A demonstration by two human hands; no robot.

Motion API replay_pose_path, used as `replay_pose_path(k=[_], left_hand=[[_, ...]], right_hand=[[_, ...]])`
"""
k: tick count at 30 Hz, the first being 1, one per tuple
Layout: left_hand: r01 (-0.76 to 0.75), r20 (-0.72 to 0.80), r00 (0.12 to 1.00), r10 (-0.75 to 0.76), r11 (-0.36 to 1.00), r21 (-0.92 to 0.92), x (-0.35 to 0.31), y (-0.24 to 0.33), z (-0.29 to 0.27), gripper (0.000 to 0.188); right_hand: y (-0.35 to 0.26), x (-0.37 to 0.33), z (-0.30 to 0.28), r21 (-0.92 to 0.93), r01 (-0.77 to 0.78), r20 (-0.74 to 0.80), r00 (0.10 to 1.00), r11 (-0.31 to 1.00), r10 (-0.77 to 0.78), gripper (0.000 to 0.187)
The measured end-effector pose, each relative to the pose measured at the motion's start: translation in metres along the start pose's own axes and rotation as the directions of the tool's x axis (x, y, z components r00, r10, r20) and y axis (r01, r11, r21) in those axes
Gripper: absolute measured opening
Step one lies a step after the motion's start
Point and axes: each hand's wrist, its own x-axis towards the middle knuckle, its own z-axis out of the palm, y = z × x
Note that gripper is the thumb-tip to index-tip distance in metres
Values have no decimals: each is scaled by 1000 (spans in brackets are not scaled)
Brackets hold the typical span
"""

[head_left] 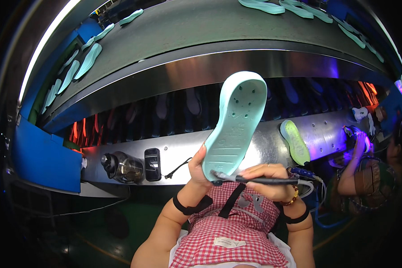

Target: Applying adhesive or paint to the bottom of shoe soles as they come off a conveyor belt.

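One mint-green shoe sole (235, 129), raised over the near edge of the steel bench (181, 147); long axis near to far, far end leaning right. One left hand (197, 167), in contact, gripping the sole's near left edge, forearm angled in from the near left. One right hand (270, 183), just right of the sole's near end, fingers closed on a black-handled brush (281, 181), nearly level, pointing left; bristle contact: cannot tell.
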Motion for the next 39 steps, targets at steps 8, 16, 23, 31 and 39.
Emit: replay_pose_path(k=[8, 16, 23, 31, 39], left_hand=[[462, 50, 886, -460, 887, -23, 11, 22, 8, 46], [639, -179, 764, -619, 691, 338, 5, 26, 7, 47], [663, -280, 747, -603, 640, 389, 1, 36, 7, 44], [518, -125, 855, -504, 843, 147, -4, 19, -7, 55], [474, -241, 827, -509, 860, -189, -15, -23, -40, 51]], right_hand=[[-8, 0, -10, -128, 66, 155, 987, 990, -46, 21], [-4, -1, -27, -304, 4, 355, 929, 953, 109, 21], [-8, 1, -45, -509, 157, 433, 897, 846, 94, 25], [5, -13, -43, -82, -217, 125, 966, 973, 226, 24], [63, -16, -29, 3, -325, -652, 716, 946, 249, 17]])
